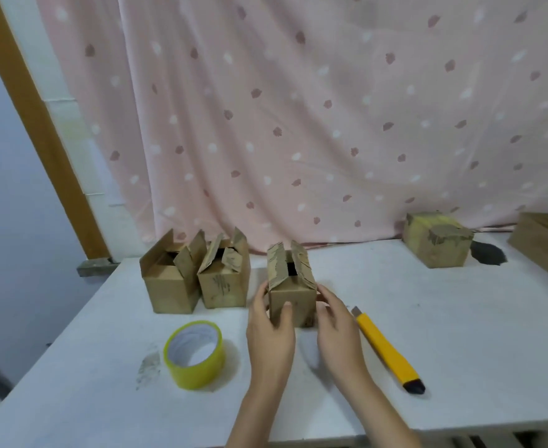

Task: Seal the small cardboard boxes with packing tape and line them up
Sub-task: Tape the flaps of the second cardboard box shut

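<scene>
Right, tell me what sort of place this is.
Probably a room at home used as a makeshift packing spot, not a warehouse. A pink patterned curtain hangs behind a plain white table, which carries small cardboard boxes, a roll of yellow tape and a yellow utility knife.

Bare table (460,318) lies open right of the yellow knife (387,349); tape roll (195,354) and two open boxes (198,279) crowd the left.

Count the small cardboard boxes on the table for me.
4. Two open boxes stand side by side at back left, one open box is held between both hands, and one taped box sits at back right. None seem hidden.
</scene>
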The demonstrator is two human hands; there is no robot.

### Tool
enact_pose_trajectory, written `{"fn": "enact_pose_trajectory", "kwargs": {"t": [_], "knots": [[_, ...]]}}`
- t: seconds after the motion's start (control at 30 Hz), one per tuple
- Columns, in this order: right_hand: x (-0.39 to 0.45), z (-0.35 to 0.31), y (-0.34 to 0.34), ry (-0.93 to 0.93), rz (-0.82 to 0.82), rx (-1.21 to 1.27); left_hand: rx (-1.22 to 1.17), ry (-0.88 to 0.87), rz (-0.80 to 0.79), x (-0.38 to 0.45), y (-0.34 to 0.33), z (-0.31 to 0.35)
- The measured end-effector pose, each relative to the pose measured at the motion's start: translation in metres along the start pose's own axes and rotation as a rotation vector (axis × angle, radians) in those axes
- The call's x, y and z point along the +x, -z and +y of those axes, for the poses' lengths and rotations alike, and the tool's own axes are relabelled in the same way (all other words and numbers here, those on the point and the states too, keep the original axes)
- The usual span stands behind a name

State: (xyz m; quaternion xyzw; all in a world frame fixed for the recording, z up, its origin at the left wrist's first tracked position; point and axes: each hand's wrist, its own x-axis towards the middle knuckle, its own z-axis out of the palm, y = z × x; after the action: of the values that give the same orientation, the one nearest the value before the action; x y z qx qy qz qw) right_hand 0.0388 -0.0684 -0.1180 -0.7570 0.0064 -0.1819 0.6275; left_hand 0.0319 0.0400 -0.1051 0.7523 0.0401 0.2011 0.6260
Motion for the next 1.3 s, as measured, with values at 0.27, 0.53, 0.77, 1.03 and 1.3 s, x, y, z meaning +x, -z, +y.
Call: {"fn": "enact_pose_trajectory", "kwargs": {"t": [0.27,0.53,0.77,1.03,1.3], "knots": [[-0.038,-0.016,0.023,-0.037,-0.03,0.003,-0.083,0.042,-0.059,-0.042,0.018,0.015],[-0.061,-0.028,0.051,-0.05,-0.017,0.027,-0.059,0.043,-0.177,-0.066,0.039,0.025],[-0.061,-0.041,0.061,-0.003,-0.075,-0.072,0.236,-0.123,-0.26,-0.065,0.035,0.038],[-0.023,-0.059,0.099,0.047,-0.197,-0.224,0.176,-0.157,-0.462,-0.043,0.057,0.027],[-0.02,-0.06,0.096,0.059,-0.274,-0.182,0.254,-0.292,-0.487,-0.043,0.062,0.027]]}}
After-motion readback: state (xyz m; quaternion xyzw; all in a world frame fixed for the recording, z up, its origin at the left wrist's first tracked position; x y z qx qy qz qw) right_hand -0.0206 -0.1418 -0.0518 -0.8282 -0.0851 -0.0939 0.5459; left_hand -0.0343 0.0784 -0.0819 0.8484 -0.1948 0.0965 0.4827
